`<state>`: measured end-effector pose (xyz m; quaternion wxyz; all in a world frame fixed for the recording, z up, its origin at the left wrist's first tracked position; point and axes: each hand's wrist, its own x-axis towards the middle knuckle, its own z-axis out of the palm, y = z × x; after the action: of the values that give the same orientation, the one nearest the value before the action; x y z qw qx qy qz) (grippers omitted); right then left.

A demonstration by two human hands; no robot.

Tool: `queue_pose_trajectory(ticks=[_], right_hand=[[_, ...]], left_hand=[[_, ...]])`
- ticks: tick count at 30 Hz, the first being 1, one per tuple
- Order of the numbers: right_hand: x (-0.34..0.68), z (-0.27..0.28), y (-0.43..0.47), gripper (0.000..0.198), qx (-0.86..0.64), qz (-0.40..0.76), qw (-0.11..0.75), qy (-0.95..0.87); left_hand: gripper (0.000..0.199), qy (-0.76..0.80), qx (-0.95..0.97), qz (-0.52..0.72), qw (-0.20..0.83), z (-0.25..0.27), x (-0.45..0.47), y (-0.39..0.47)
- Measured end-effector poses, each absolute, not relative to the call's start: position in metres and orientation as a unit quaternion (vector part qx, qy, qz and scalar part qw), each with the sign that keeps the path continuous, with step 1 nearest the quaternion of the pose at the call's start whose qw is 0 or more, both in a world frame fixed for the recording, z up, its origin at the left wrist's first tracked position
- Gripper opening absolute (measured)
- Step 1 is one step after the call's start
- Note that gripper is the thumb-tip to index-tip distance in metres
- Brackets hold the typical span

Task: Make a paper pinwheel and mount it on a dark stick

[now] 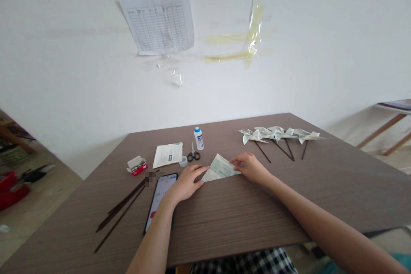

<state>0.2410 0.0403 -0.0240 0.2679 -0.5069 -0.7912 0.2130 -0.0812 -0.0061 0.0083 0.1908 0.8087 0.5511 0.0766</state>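
A piece of printed paper (220, 168), folded into a triangle, lies on the table with its point away from me and its long edge towards me. My left hand (189, 183) rests at its left corner, fingers stretched out and apart, forefinger and thumb tips touching the paper. At the right corner my right hand (250, 167) has its fingers bent and closed on the paper, covering that tip. A phone (160, 197) with a lit timer screen lies partly under my left wrist.
Beyond my hands are scissors (193, 155), a tape roll (183, 162), a glue bottle (199, 139) and a stack of paper (168, 154). A small red-and-white box (137, 165) and dark sticks (123, 203) lie left. Several paper pinwheels (279, 133) on sticks lie back right, near the wall.
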Motion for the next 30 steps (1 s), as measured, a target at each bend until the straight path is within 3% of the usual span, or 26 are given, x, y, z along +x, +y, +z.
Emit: queue_pose_trajectory(ticks=[12,30], right_hand=[[0.243,-0.030,0.042,0.014,-0.450,0.235,0.321,-0.800],[0.243,-0.025,0.037,0.018,-0.449,0.299,0.299,-0.787]], left_hand=[[0.069,0.546,0.811,0.093,0.189,0.007,-0.081,-0.006],[0.076,0.527,0.822,0.103,0.187,0.005,-0.082,-0.005]])
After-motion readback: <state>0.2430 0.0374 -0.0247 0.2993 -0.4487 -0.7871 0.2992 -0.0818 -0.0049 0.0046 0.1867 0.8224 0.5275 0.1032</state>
